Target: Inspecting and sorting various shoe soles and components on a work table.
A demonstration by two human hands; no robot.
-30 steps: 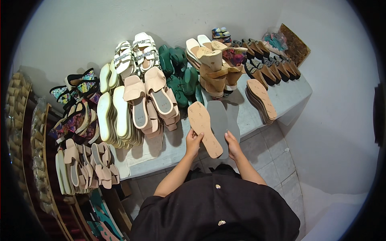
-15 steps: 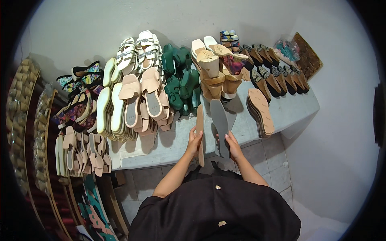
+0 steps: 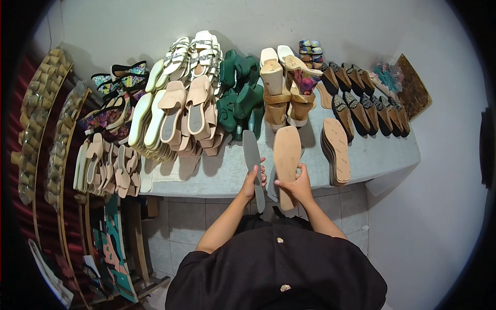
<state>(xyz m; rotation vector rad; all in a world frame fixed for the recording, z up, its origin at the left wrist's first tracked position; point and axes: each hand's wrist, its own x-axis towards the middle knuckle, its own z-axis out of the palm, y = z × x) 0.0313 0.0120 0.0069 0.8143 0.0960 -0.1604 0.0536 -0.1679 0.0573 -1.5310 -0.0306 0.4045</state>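
My left hand (image 3: 254, 181) grips a shoe insole (image 3: 251, 150) upright, its grey face seen at a slant. Beside it, my right hand (image 3: 297, 187) holds another insole (image 3: 287, 150) with its tan face in view, thumb across the front. A sliver of grey shows behind that one, and I cannot make out if it is a further piece. Both insoles are held apart at the table's near edge. To the right of my hands, a stack of tan insoles (image 3: 336, 147) lies on the table.
The cloth-covered table (image 3: 227, 181) carries beige slides (image 3: 173, 113), white strappy sandals (image 3: 201, 57), green shoes (image 3: 243, 103), wooden-looking wedge heels (image 3: 275, 106) and dark embellished slip-ons (image 3: 361, 111). Racks of plastic-wrapped heels (image 3: 44, 103) stand at left. A brown board (image 3: 413, 88) leans against the wall.
The insole in my left hand now shows grey where tan showed before; the one in my right hand shows tan instead of grey. The view has shifted slightly.
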